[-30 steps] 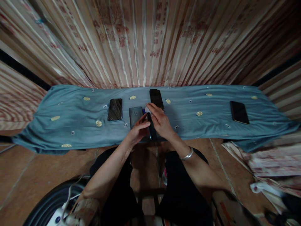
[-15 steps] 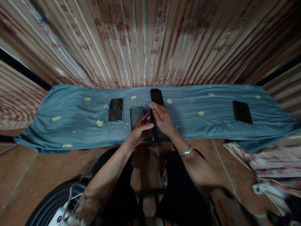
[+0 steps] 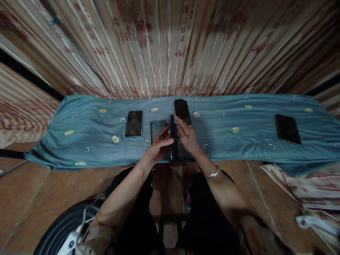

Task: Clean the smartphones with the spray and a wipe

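Observation:
My left hand (image 3: 158, 148) and my right hand (image 3: 188, 137) meet over a dark phone (image 3: 174, 139) held on its long edge above the front of the blue-grey cloth (image 3: 87, 138). Fingers of both hands grip that phone from either side. A grey phone case or phone back (image 3: 156, 128) lies flat just left of my left fingers. Another black phone (image 3: 182, 110) lies flat just beyond my right fingers. A silver bangle (image 3: 212, 173) circles my right wrist.
A glossy black phone (image 3: 134, 123) lies left of the grey one. A further black phone (image 3: 287, 128) rests far right on the cloth. Striped patterned curtains (image 3: 170, 46) hang behind. Folded fabric (image 3: 305, 187) lies on the floor at right; a dark round object (image 3: 57, 228) with a white cable sits lower left.
The dark phone between my hands has turned up from lying nearly flat onto its edge. My hands stay together around it. The view has shifted slightly.

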A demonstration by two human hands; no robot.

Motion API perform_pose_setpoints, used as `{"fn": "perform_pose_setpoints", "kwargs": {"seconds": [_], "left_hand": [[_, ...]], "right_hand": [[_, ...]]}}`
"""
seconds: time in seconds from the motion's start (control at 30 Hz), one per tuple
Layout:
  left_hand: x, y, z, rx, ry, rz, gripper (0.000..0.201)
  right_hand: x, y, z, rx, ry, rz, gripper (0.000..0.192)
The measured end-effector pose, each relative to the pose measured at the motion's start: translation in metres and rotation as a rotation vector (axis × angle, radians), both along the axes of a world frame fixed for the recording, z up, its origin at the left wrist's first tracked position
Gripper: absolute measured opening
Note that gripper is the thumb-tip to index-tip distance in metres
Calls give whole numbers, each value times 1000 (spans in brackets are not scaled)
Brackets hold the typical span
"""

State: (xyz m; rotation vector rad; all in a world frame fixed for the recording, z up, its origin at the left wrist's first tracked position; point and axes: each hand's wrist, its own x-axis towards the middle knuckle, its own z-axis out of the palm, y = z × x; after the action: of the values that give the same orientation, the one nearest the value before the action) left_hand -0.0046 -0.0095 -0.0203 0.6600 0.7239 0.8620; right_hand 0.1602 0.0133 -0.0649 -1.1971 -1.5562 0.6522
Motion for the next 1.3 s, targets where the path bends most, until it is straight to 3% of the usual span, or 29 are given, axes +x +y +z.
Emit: {"fn": "perform_pose_setpoints", "kwargs": {"seconds": [0.3, 0.53, 0.77, 0.9, 1.3], "left_hand": [[-2, 10, -6, -24, 8, 49, 85], [-4, 19, -7, -3, 21, 136, 68], [6, 8, -8, -29, 39, 43, 85], [7, 8, -8, -27, 53, 67, 89], [-10, 15, 6, -14, 85, 210, 66]], "right_hand": [[-10, -14, 17, 56, -53, 94, 53], [-16, -29, 19, 53, -77, 167, 53], [-4, -14, 16, 63, -71, 91, 53], [-5, -11, 17, 66, -62, 93, 53], [-26, -27, 20, 61, -9, 246, 52]]}}
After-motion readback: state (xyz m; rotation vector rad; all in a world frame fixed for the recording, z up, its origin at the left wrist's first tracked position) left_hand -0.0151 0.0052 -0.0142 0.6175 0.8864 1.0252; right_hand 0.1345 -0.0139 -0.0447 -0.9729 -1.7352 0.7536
